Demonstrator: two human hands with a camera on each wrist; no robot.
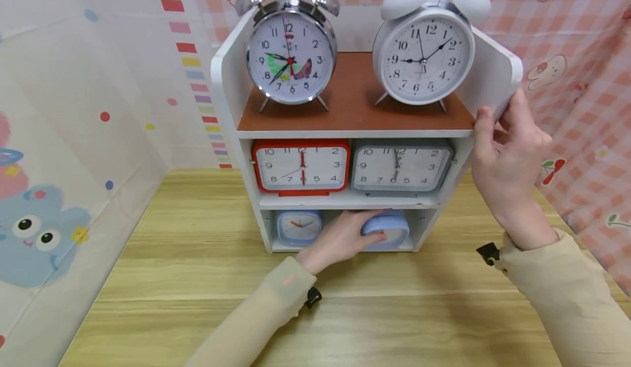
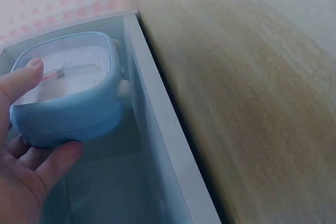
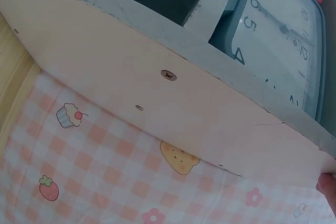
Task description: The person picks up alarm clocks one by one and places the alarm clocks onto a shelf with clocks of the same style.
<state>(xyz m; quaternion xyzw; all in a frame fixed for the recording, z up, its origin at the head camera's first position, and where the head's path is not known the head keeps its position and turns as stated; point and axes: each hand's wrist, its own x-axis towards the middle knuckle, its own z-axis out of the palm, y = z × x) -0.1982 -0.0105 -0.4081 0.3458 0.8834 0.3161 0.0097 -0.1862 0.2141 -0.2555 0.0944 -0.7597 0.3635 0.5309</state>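
Observation:
My left hand (image 1: 347,235) reaches into the bottom compartment of a white shelf (image 1: 347,205) and grips a small light-blue alarm clock (image 1: 394,230). In the left wrist view, the thumb lies on the face of this clock (image 2: 79,111) and the other fingers curl against its side; it sits tilted near the compartment's end. A second light-blue clock (image 1: 299,228) stands at the left of that compartment. My right hand (image 1: 512,156) holds the front edge of the shelf's right side panel (image 1: 498,74), thumb and fingers on either side. Only a fingertip (image 3: 326,184) shows in the right wrist view.
On top stand a silver twin-bell clock (image 1: 291,55) and a white twin-bell clock (image 1: 425,55). The middle tier holds a red-framed clock (image 1: 302,165) and a grey-framed clock (image 1: 401,167). The shelf rests on a wooden table (image 1: 197,279) before a checked cloth (image 1: 567,115).

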